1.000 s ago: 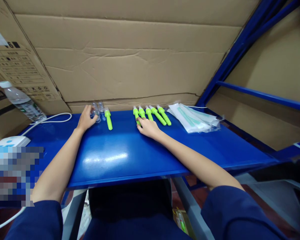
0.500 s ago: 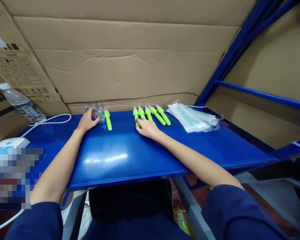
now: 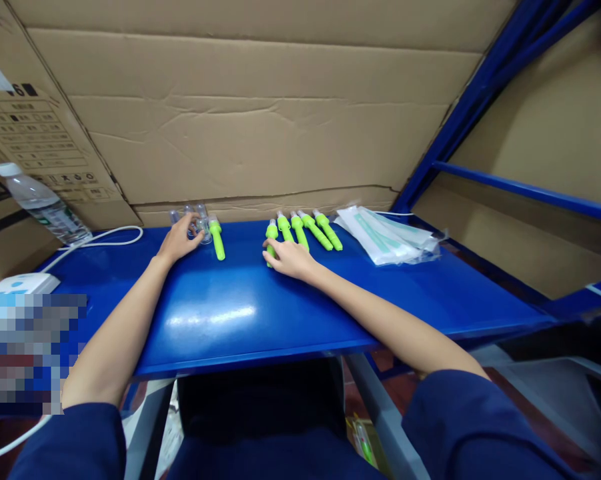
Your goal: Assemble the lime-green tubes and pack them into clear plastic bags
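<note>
Several lime-green sticks with clear tips lie on the blue table [image 3: 210, 293]. My right hand [image 3: 290, 259] grips the leftmost green stick [image 3: 272, 232] of the right-hand group, its fingers bent over the lower part. A separate green stick [image 3: 217, 241] lies to the left. Beside it, my left hand [image 3: 179, 239] curls its thumb and fingers around a clear plastic tube [image 3: 200, 229]. More clear tubes [image 3: 175, 216] stand behind these fingers, partly hidden by them.
Clear packets with pale green strips [image 3: 387, 235] lie right of the sticks. A water bottle [image 3: 50, 208], a white cable [image 3: 115, 239] and a white power strip [image 3: 25, 285] are at left. Cardboard [image 3: 250, 120] walls the back; a blue frame [image 3: 460, 107] rises at right.
My right hand has drawn the leftmost green stick of the group slightly towards me. My left hand has shifted a little to the right, its thumb moving along the clear tube.
</note>
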`<state>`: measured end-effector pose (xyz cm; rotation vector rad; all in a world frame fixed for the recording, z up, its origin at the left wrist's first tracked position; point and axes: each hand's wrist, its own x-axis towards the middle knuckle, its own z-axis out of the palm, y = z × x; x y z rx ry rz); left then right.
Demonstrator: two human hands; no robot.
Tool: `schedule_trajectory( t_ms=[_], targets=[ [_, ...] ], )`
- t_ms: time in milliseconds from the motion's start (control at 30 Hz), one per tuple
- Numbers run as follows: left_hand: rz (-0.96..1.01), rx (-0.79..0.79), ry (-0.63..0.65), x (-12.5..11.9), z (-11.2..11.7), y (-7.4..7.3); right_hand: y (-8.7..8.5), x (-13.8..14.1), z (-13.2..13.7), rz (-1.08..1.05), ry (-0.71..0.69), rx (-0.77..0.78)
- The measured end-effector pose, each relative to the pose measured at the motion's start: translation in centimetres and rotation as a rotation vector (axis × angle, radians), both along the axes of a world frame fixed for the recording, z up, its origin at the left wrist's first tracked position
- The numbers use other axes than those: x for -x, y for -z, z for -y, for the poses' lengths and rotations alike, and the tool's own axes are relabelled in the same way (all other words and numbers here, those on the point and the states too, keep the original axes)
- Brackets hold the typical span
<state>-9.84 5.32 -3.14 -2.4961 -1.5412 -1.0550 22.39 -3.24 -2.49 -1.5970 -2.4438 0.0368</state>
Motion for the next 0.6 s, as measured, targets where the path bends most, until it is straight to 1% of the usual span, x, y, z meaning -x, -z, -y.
schedule_trajectory(
  t_ms=[167,233,367,433,500,600],
  targets=[
    [-0.006,0.011,0.003,0.02,0.02,-0.01,-0.3,-0.5,-0.24,-0.002,0.014,0.011],
    [-0.009,0.033,-0.006,0.1,-0.04,0.06,-0.49,-0.69,-0.28,0.013,-0.034,0.018],
    [-0.009,0.104,-0.037,0.2,-0.17,0.19,-0.76,-0.9,-0.24,0.05,-0.207,0.076],
    [-0.001,0.109,-0.035,0.18,-0.2,0.2,-0.76,-0.89,-0.2,0.049,-0.272,0.099],
    [0.0,0.094,-0.041,0.14,-0.21,0.19,-0.73,-0.82,-0.15,0.045,-0.303,0.103],
    [0.009,0.081,-0.057,0.11,-0.17,0.17,-0.68,-0.69,-0.09,0.053,-0.301,0.094]
  ],
)
